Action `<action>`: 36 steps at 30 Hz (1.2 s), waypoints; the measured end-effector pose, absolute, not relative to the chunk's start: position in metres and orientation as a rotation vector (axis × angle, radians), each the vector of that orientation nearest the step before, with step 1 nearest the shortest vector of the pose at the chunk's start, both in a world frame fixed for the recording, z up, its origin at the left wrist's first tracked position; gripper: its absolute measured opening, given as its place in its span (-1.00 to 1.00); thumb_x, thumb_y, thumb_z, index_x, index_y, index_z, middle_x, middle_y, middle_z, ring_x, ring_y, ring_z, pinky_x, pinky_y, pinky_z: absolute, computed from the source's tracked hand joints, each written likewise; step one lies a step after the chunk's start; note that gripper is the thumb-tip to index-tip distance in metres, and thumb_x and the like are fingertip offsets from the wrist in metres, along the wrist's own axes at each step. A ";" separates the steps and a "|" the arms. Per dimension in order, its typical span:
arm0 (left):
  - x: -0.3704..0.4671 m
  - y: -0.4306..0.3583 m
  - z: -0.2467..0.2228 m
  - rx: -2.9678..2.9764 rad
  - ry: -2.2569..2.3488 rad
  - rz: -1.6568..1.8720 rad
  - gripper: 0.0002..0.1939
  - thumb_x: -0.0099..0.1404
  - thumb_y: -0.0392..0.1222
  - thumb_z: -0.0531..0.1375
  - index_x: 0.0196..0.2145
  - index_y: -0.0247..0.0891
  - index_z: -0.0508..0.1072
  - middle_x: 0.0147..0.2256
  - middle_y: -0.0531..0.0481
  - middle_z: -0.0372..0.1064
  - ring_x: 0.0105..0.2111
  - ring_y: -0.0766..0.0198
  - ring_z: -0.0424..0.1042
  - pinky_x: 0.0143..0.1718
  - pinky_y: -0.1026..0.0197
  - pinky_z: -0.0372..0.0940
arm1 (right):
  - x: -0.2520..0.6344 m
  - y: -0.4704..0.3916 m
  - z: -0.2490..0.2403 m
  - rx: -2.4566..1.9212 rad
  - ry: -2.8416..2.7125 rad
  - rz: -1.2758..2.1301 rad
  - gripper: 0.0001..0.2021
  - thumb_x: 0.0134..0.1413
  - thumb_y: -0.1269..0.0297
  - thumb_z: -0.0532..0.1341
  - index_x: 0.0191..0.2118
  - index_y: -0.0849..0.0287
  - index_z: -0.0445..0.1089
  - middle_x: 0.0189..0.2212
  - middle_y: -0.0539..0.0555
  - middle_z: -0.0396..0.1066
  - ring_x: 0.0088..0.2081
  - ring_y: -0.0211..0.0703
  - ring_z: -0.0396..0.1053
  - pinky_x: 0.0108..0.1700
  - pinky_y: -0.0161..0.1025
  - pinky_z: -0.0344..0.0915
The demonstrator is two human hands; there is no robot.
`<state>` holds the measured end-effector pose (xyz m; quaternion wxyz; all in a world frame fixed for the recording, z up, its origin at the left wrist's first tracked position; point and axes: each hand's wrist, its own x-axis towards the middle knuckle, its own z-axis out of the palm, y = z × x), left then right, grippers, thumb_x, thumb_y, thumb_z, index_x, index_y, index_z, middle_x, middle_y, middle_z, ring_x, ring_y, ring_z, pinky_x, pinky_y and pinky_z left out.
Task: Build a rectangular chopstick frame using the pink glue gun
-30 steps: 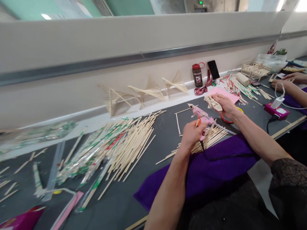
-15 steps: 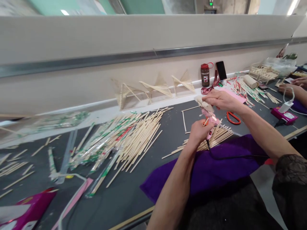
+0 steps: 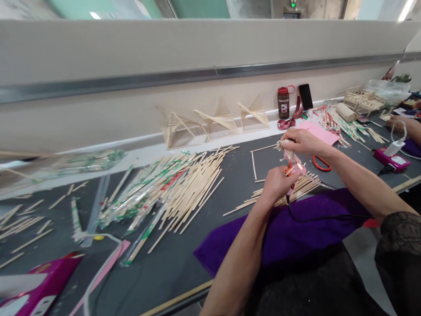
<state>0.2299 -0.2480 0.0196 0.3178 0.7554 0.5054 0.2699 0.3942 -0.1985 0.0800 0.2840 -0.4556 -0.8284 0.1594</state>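
Swung in from above the pink paper (image 3: 319,132) a second ago, the right hand (image 3: 304,141) now has its crumpled pale cloth (image 3: 289,152) pressed around the front end of the pink glue gun (image 3: 300,167), hiding the nozzle that showed then. Its fingers are clamped on that cloth. The left hand (image 3: 279,182) has its fingers wrapped around the gun's grip, holding it above loose sticks (image 3: 311,188) on the worktop (image 3: 238,186), just right of an angular stick outline (image 3: 253,166).
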 end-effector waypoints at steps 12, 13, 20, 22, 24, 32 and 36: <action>0.230 -0.250 0.020 1.894 1.133 0.805 -0.70 0.11 -0.03 0.15 -0.62 -0.19 0.15 -0.62 0.16 0.02 -0.54 0.37 0.04 -0.46 0.26 -0.07 | 0.395 -0.193 0.057 -0.948 -1.463 1.247 -0.71 0.05 0.21 0.23 -0.58 0.15 0.20 -0.71 -0.15 0.05 -0.67 -0.44 -0.13 -0.65 -0.38 -0.19; 0.231 -0.251 0.021 1.883 1.130 0.809 -0.70 0.10 -0.03 0.15 -0.62 -0.19 0.15 -0.62 0.16 0.02 -0.54 0.37 0.03 -0.46 0.26 -0.07 | 0.397 -0.191 0.057 -0.928 -1.427 1.248 -0.68 0.03 0.21 0.25 -0.61 0.14 0.16 -0.72 -0.16 0.01 -0.67 -0.45 -0.16 -0.65 -0.39 -0.20; 0.231 -0.254 0.024 1.706 0.997 0.816 -0.68 0.02 0.05 0.18 -0.61 -0.19 0.17 -0.62 0.15 0.05 -0.56 0.39 0.03 -0.48 0.27 -0.07 | 0.424 -0.180 0.051 -0.916 -1.161 1.193 -0.71 -0.20 0.23 0.35 -0.58 0.16 0.19 -0.68 -0.17 0.06 -0.65 -0.48 -0.13 -0.66 -0.42 -0.25; 0.231 -0.254 0.024 1.628 0.941 0.807 -0.69 0.01 0.04 0.20 -0.59 -0.19 0.18 -0.61 0.16 0.07 -0.57 0.40 0.03 -0.49 0.27 -0.05 | 0.427 -0.183 0.050 -0.916 -1.181 1.207 -0.73 -0.16 0.20 0.33 -0.53 0.16 0.21 -0.66 -0.17 0.06 -0.64 -0.47 -0.13 -0.65 -0.41 -0.23; 0.230 -0.254 0.023 1.571 0.910 0.800 -0.69 0.00 0.05 0.22 -0.57 -0.20 0.21 -0.60 0.16 0.09 -0.57 0.41 0.04 -0.49 0.28 -0.04 | 0.426 -0.189 0.050 -0.931 -1.283 1.229 -0.74 -0.06 0.14 0.31 -0.48 0.15 0.23 -0.63 -0.15 0.08 -0.63 -0.44 -0.12 -0.63 -0.38 -0.19; 0.228 -0.252 0.018 1.526 0.935 0.783 -0.65 0.00 0.07 0.26 -0.57 -0.22 0.23 -0.60 0.15 0.11 -0.57 0.41 0.06 -0.50 0.30 -0.02 | 0.407 -0.223 0.065 -1.004 -1.846 0.908 -0.79 0.18 0.13 0.19 -0.23 0.17 0.42 -0.45 -0.04 0.35 -0.50 -0.33 0.18 -0.46 -0.31 0.13; 0.229 -0.252 0.018 1.527 0.972 0.800 -0.67 -0.01 0.06 0.25 -0.58 -0.23 0.27 -0.61 0.16 0.11 -0.57 0.41 0.07 -0.50 0.30 -0.01 | 0.400 -0.228 0.069 -1.175 -1.852 0.586 -0.88 0.13 0.27 0.18 -0.35 0.18 0.39 -0.39 0.03 0.39 -0.36 -0.25 0.29 -0.29 -0.25 0.21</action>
